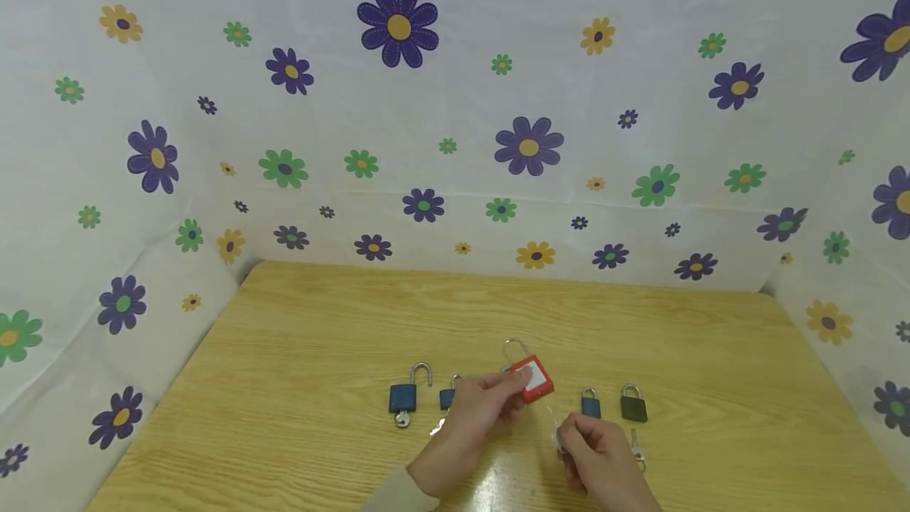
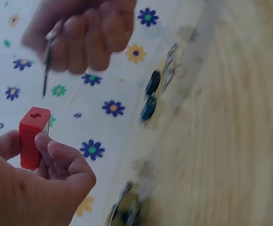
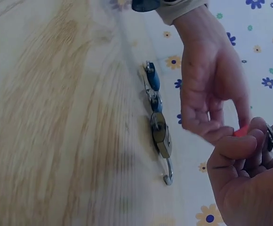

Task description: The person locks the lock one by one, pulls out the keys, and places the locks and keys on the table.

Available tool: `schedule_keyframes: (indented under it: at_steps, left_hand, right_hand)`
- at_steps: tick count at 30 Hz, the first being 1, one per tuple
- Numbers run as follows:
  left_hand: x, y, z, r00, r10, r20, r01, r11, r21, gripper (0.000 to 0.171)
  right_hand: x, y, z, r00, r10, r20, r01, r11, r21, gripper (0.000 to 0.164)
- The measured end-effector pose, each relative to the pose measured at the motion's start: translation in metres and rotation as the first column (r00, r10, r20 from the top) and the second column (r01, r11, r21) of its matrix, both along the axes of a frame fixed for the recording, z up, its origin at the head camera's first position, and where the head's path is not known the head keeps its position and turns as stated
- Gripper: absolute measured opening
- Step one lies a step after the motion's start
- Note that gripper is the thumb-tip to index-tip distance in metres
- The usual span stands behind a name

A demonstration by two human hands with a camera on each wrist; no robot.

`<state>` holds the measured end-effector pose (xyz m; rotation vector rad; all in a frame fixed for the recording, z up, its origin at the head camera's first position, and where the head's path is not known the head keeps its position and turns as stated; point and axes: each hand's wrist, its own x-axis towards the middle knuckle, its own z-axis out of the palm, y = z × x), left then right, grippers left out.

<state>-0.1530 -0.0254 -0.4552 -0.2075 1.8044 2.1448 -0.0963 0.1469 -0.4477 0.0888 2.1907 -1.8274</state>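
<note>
Because the left hand (image 2: 42,183) pinches the red boxy padlock (image 2: 29,143) by its sides, the keyhole (image 2: 35,115) faces the slim metal key (image 2: 46,70) the right hand (image 2: 87,37) pinches.

White flowered cloth (image 1: 448,89) hangs behind the wooden table (image 1: 320,326).

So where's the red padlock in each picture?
Head view: the red padlock is low, right of centre, in the left hand.
Left wrist view: the red padlock is at the left, below the middle.
Right wrist view: only a red sliver, right side, slightly below the middle.
Shared landmark: the flowered cloth.
</note>
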Motion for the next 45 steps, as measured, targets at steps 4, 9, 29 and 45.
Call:
schedule_keyframes:
  at_steps: [4,9,29,45]
  left_hand:
    - [-0.009,-0.014,0.003,1.0,0.02,0.0,-0.02,0.999,0.033,0.046]
    - [-0.013,-0.025,0.005,0.999,-0.005,-0.036,0.005,1.0,0.023,0.051]
    - [-0.013,-0.032,-0.002,0.999,-0.002,-0.046,0.001,1.0,-0.021,0.047]
    - [-0.011,-0.032,-0.003,0.999,-0.008,-0.043,0.006,1.0,-0.028,0.044]
  right_hand:
    - [0.001,0.005,-0.004,0.998,0.052,-0.021,-0.05,0.996,0.079,0.031]
    - [-0.001,0.01,-0.013,0.982,0.154,-0.112,-0.105,0.929,0.354,0.029]
    - [-0.012,-0.001,-0.024,0.953,0.283,-0.106,-0.148,0.744,0.651,0.048]
    - [-0.012,-0.005,-0.024,0.947,0.322,-0.006,-0.246,0.735,0.632,0.046]
